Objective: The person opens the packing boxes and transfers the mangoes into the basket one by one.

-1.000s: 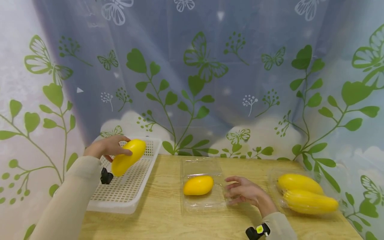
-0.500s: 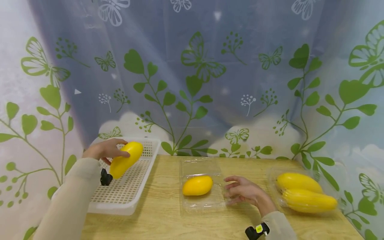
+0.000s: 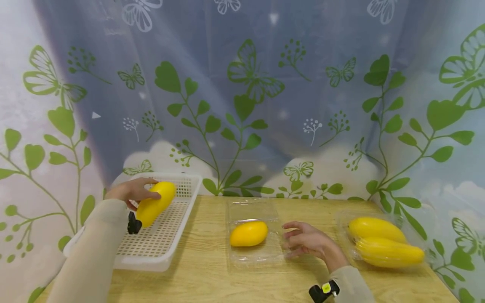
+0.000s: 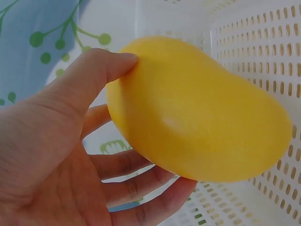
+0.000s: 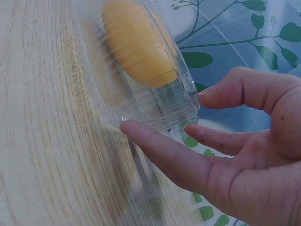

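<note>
My left hand (image 3: 130,190) holds a yellow mango (image 3: 156,205) at the white plastic basket (image 3: 145,264). In the left wrist view the thumb lies on one side of this mango (image 4: 197,113) and the fingers on the other, with the perforated basket wall behind. A clear plastic clamshell box (image 3: 251,254) stands mid-table with its lid raised, and a second mango (image 3: 249,234) lies inside. Beside its right edge is my right hand (image 3: 308,241), fingers loosely extended. Up close in the right wrist view, fingertips of that hand (image 5: 225,160) appear to touch the box's end (image 5: 155,123).
To the right, a clear plastic package (image 3: 350,252) holds two more mangoes (image 3: 390,252). The wooden table (image 3: 204,282) ends at a printed curtain (image 3: 212,97) with butterflies and leaves along the back and sides.
My left hand and its mango have sunk slightly down and left, deeper toward the basket. The right hand stays by the clear box. The head view has shifted a little.
</note>
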`<state>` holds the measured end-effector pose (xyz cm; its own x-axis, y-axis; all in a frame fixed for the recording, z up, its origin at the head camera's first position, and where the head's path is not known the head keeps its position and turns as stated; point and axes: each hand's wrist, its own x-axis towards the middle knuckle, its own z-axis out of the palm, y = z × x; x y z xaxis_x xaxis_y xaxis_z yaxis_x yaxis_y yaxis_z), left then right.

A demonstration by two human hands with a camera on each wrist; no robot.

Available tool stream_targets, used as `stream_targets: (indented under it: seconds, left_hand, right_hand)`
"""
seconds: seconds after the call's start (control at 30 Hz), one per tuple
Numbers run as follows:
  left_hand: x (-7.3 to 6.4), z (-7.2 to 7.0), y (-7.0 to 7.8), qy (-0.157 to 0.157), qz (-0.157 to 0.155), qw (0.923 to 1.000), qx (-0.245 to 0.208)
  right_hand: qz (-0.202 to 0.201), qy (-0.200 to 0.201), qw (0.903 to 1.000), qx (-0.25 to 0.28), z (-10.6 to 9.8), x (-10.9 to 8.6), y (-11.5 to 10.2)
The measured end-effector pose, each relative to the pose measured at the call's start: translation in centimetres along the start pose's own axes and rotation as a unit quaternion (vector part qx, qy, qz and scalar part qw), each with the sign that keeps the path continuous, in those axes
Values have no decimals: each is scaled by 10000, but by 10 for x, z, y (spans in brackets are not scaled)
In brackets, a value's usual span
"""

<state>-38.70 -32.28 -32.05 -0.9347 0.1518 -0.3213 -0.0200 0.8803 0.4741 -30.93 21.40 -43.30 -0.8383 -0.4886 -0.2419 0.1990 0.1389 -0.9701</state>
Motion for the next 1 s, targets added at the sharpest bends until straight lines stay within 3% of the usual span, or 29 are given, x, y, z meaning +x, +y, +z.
stream_targets:
  seconds: [0.23,0.4,0.63,1.0]
  left_hand:
    - [4,0,-9,16,-70,10000,-69]
    - [6,3,-18,87,83,9999,102]
    - [9,4,-28,66,-1,9998,195]
    - [17,7,-35,169,271,9981,519]
  right_hand:
    - [-25,-34,10000,13,-1,1,1]
    - [-24,-3,10000,22,-1,1,1]
    - [-30,32,10000,6,1,1,0]
    - [-43,106,9999,-7,2,0,-1]
